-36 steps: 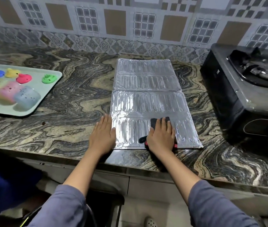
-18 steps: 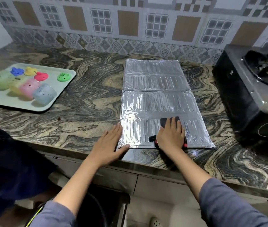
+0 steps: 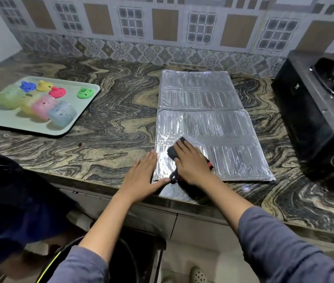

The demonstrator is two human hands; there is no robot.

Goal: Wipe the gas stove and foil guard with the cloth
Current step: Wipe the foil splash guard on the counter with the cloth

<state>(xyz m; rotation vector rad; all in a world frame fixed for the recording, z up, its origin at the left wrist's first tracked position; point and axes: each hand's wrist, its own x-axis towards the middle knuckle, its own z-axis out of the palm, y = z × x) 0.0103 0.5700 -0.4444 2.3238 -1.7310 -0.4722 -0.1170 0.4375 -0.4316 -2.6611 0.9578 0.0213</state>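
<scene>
Cloth (image 3: 172, 153) pressed by flat, straight-fingered right hand (image 3: 192, 165) on the foil guard's (image 3: 223, 131) near-left part, left hand (image 3: 141, 177) flat alongside on desk (image 3: 111, 127); stove (image 3: 313, 115) right; tray (image 3: 7, 120) left, holding coloured cups (image 3: 43, 107) and lids (image 3: 57, 92).

I can read no words, numbers or brand names anywhere in front of me. The stove (image 3: 304, 111) on my right carries a small pale mark on its dark side wall, but it is too small and blurred for me to make out. The foil guard (image 3: 202, 99) and the wall tiles (image 3: 162, 23) show only ridges and patterns, not letters.
</scene>
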